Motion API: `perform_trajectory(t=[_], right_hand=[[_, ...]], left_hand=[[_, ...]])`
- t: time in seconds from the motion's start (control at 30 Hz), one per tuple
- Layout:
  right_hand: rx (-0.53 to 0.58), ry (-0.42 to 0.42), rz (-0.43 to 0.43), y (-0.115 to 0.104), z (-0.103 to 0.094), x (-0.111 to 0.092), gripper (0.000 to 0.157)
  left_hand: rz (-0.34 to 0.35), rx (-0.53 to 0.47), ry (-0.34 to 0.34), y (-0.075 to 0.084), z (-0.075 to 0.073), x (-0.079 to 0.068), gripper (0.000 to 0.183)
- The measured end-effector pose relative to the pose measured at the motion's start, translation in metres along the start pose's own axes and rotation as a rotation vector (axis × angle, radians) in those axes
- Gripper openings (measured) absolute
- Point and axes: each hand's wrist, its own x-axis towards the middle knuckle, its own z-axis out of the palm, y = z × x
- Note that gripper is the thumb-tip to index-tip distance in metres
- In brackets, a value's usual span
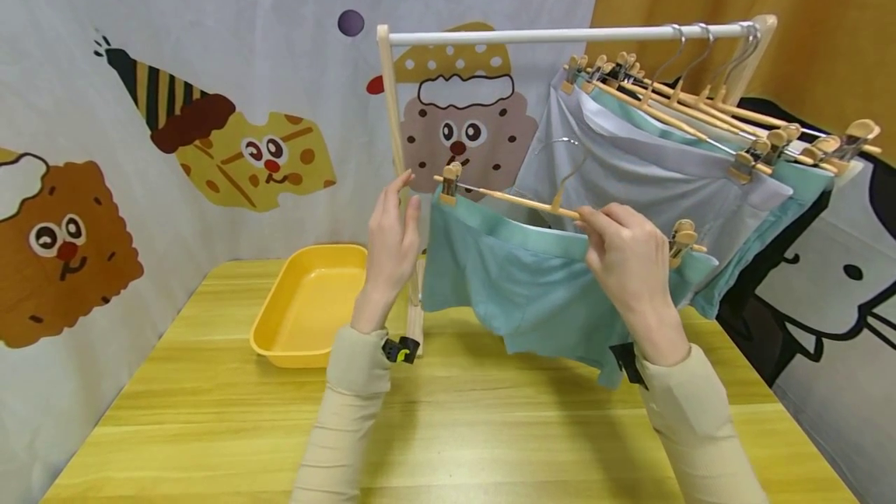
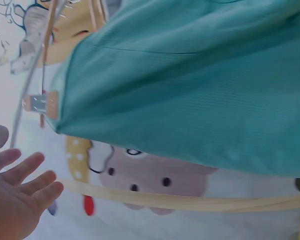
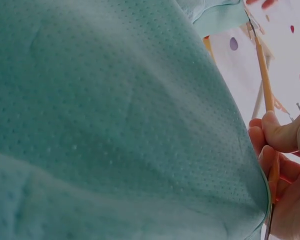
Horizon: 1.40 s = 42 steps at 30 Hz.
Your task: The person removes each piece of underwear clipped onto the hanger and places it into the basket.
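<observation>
My right hand grips the wooden bar of a clip hanger, with thumb and fingers around it in the right wrist view. Teal shorts hang from its two clips, one at each end of the waistband. The hanger's metal hook points up, below the rack's rail. My left hand is raised beside the left clip, fingers extended and holding nothing. In the left wrist view, the left hand shows spread fingers apart from the shorts.
A clothes rack with a white rail stands on the wooden table. Several hangers with grey shorts and teal shorts hang at its right end. A yellow basin sits left of the rack. Cartoon-printed curtains hang behind.
</observation>
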Motion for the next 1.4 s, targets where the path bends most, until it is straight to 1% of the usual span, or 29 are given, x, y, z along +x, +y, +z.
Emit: perform_trajectory(t=[0.13,0.27,0.33,0.47,0.6,0.7,0.8,0.93,1.03,1.2,1.4], right_hand=[[0.012,-0.018,-0.040,-0.003,-0.003,-0.003,0.013],[0.011,-0.042,-0.070,-0.005,-0.006,-0.004,0.013],[0.020,-0.044,-0.080,-0.006,-0.007,-0.005,0.012],[0.046,-0.035,-0.091,-0.007,-0.006,-0.006,0.012],[0.049,-0.043,-0.101,-0.007,-0.006,-0.008,0.011],[0.049,-0.051,-0.108,-0.007,-0.005,-0.009,0.012],[0.061,-0.047,-0.113,-0.008,-0.004,-0.010,0.012],[0.064,-0.045,-0.118,-0.008,-0.004,-0.012,0.011],[0.068,-0.041,-0.120,-0.009,-0.003,-0.012,0.011],[0.079,-0.027,-0.118,-0.010,-0.002,-0.013,0.011],[0.117,0.012,-0.100,-0.013,-0.001,-0.012,0.013]], left_hand=[[0.042,0.017,-0.054,0.009,-0.004,0.007,0.037],[0.052,0.047,-0.104,0.013,-0.006,0.011,0.039],[0.042,0.052,-0.135,0.014,-0.007,0.012,0.040],[0.000,0.056,-0.200,0.015,-0.009,0.012,0.039],[-0.033,0.066,-0.232,0.015,-0.009,0.011,0.038],[-0.041,0.058,-0.234,0.015,-0.009,0.011,0.039],[-0.033,0.042,-0.226,0.015,-0.007,0.010,0.038],[-0.016,0.006,-0.198,0.017,-0.007,0.008,0.040],[-0.020,-0.030,-0.172,0.018,-0.007,0.007,0.041],[-0.058,-0.083,-0.139,0.019,-0.008,0.005,0.035],[-0.122,-0.134,-0.122,0.024,-0.009,0.003,0.029]])
